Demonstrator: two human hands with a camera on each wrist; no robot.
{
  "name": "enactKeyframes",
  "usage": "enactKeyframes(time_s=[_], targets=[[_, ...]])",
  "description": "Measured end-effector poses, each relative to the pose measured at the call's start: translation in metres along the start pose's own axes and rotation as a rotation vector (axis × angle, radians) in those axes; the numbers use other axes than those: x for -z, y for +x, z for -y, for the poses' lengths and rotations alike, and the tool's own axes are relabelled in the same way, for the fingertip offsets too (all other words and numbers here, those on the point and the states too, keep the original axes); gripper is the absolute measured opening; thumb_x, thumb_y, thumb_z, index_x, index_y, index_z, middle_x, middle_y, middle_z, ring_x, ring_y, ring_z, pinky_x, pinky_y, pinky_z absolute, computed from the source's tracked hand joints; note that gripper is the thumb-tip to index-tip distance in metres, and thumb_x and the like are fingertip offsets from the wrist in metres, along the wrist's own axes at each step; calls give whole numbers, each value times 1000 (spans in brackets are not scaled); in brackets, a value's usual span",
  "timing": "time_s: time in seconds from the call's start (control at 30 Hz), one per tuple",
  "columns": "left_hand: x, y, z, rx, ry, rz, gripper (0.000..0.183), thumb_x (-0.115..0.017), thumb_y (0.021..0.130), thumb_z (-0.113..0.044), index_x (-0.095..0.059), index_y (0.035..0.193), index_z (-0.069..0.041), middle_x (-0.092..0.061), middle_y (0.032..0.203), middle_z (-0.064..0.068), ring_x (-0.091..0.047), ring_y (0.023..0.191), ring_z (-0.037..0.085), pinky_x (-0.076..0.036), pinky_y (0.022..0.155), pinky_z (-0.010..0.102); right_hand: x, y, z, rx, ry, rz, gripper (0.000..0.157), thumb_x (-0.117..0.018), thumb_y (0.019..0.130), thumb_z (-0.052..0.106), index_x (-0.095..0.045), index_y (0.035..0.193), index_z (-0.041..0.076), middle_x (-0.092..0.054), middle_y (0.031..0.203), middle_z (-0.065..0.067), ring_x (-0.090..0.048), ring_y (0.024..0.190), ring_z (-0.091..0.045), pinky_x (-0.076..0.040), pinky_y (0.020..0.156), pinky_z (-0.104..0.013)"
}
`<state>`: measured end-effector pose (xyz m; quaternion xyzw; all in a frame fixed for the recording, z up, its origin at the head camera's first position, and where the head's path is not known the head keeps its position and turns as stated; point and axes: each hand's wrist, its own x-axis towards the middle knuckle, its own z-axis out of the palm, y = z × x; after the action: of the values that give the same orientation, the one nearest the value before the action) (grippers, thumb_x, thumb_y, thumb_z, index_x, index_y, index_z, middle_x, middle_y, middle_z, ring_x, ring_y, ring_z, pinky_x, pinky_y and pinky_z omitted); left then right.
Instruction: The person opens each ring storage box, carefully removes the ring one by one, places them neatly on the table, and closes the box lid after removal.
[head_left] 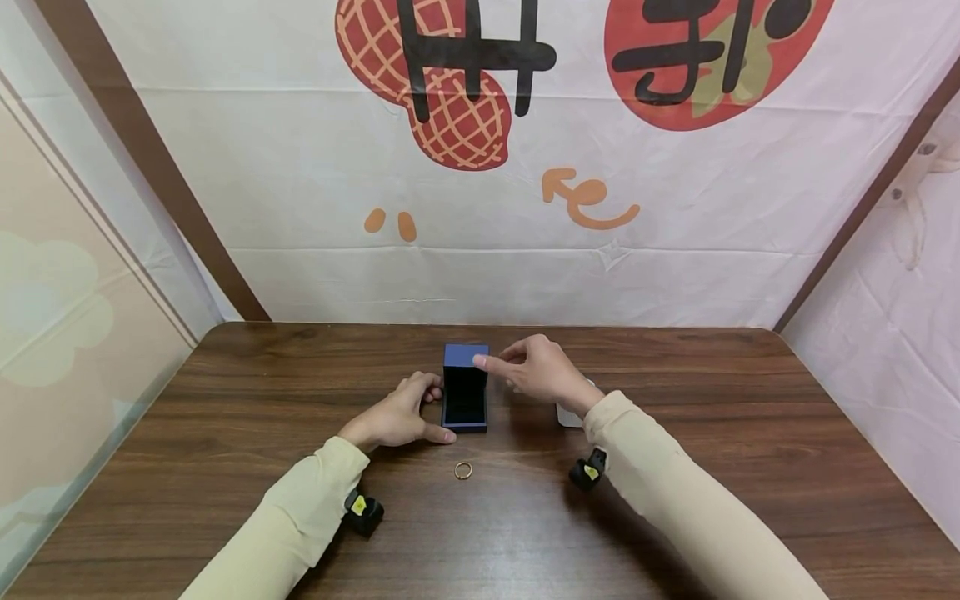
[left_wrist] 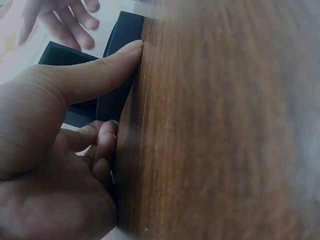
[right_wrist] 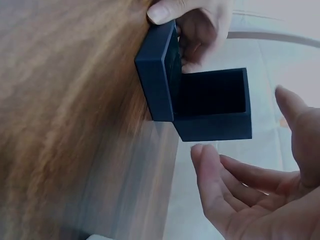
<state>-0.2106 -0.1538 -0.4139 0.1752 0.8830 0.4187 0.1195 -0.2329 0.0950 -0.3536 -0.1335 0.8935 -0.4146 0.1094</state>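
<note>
A blue ring box (head_left: 465, 417) with a dark lining stands on the table, its lid raised upright. My left hand (head_left: 397, 414) holds the box's base from the left, thumb at the front and fingers curled at the side and back. In the left wrist view, that thumb (left_wrist: 107, 75) lies along the base. My right hand (head_left: 543, 369) is by the raised lid on the right. The right wrist view shows its fingers (right_wrist: 210, 175) spread apart and clear of the lid (right_wrist: 215, 125). A gold ring (head_left: 463, 471) lies on the table in front of the box.
A pale grey flat object (head_left: 568, 417) lies partly hidden beneath my right wrist. The brown wooden table (head_left: 675, 517) meets a printed white cloth wall (head_left: 525, 283) at the back. Both wrists carry small black cameras.
</note>
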Motion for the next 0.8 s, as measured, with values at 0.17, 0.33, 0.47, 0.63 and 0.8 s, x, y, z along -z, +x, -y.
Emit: enactKeyframes(time_s=[0.17, 0.33, 0.47, 0.63, 0.8], targets=[[0, 0, 0, -3, -9, -3, 73, -93, 73, -18, -52, 128, 6, -50, 115, 13, -42, 111, 30, -35, 99, 47, -4, 14, -1, -47, 83, 71, 63, -65, 91, 63, -76, 107, 2, -73, 86, -18, -72, 85, -29, -55, 72, -32], [1, -1, 0, -4, -18, -1, 72, -93, 73, -17, -52, 128, 6, -51, 115, 13, -42, 111, 30, -35, 99, 46, -10, 27, -2, -83, 191, 121, 58, -67, 95, 53, -75, 100, -5, -73, 93, -19, -71, 87, -31, -59, 77, -37], [1, 0, -1, -11, -12, 1, 70, -93, 73, -18, -53, 126, 5, -50, 113, 13, -42, 110, 29, -35, 97, 45, -11, 31, -3, -121, 216, 149, 58, -70, 94, 50, -71, 109, -7, -72, 97, -19, -71, 89, -31, -59, 80, -39], [1, 1, -1, -9, -3, 0, 71, -93, 73, -19, -53, 127, 5, -50, 114, 13, -42, 110, 29, -35, 97, 45, -10, 33, -4, -143, 233, 159, 61, -72, 93, 49, -68, 115, -8, -72, 98, -19, -70, 89, -29, -59, 80, -39], [1, 1, 0, -3, 4, 3, 71, -93, 73, -19, -53, 127, 4, -51, 115, 13, -42, 111, 30, -35, 98, 46, -11, 34, -1, -146, 222, 176, 61, -73, 91, 51, -70, 112, -6, -71, 95, -20, -68, 85, -27, -58, 82, -40]])
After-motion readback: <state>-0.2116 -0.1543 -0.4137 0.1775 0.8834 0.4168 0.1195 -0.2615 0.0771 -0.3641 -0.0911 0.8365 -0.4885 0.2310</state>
